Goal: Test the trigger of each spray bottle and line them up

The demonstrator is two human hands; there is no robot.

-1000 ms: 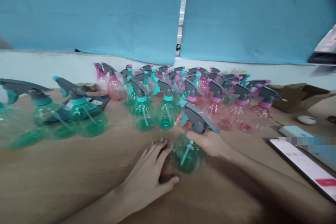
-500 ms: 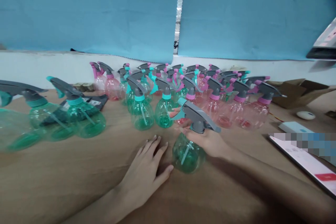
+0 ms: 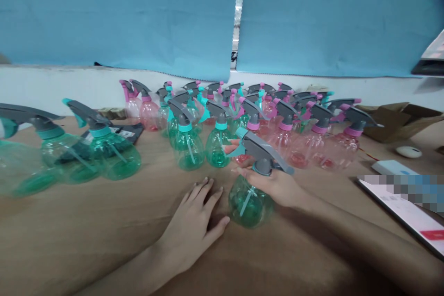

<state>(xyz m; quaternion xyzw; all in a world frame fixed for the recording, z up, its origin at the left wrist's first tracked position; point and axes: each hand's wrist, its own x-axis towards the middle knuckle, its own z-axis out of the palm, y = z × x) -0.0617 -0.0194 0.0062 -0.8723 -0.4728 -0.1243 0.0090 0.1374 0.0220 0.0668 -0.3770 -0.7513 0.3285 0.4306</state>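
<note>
My right hand (image 3: 277, 186) is wrapped round the neck of a green spray bottle (image 3: 248, 208) with a grey head and turquoise nozzle. Its fingers reach forward near the turquoise trigger. Flat on the wooden table (image 3: 114, 240), just left of that bottle, lies my left hand (image 3: 194, 222), fingers spread and holding nothing. Its thumb tip is close to the bottle's base; whether they touch I cannot tell. Beyond the hands stand a green spray bottle (image 3: 189, 150) with a turquoise collar and a pink spray bottle (image 3: 282, 138), among several others in rows.
Several green bottles (image 3: 116, 157) stand at the left, before a dark packet (image 3: 130, 133). On the right are an open cardboard box (image 3: 388, 122), a white mouse (image 3: 409, 151), a white box (image 3: 393, 166) and a tablet-like screen (image 3: 409, 217). Blue cloth (image 3: 121, 18) hangs behind.
The view has shifted very slightly, so the objects on the right sit a little further right. Both hands and the held bottle keep nearly the same position.
</note>
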